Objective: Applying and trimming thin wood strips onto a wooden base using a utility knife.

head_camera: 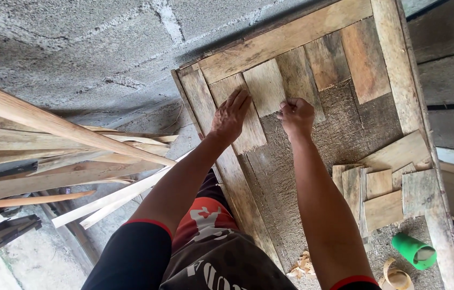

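Closest in, curled wood shavings [302, 264] and a green cup-like container [414, 250] lie on the rough board surface [345, 134], with a loose stack of short wooden pieces [380, 193] just beyond them on the right. Off to the left, long wooden slats [60, 156] lean in a pile over the concrete floor. Farther up, the left hand [231, 114] lies flat and open, fingers spread, pressing down on a pale wooden piece [248, 134] set against the frame's left rail [200, 102]. Just beside it, the right hand [297, 115] is curled nearly closed, fingertips pinching at the lower edge of the neighbouring wooden piece [265, 86]. Past both, more pieces [345, 59] sit slanted, edge to edge, under the frame's top rail [286, 37].
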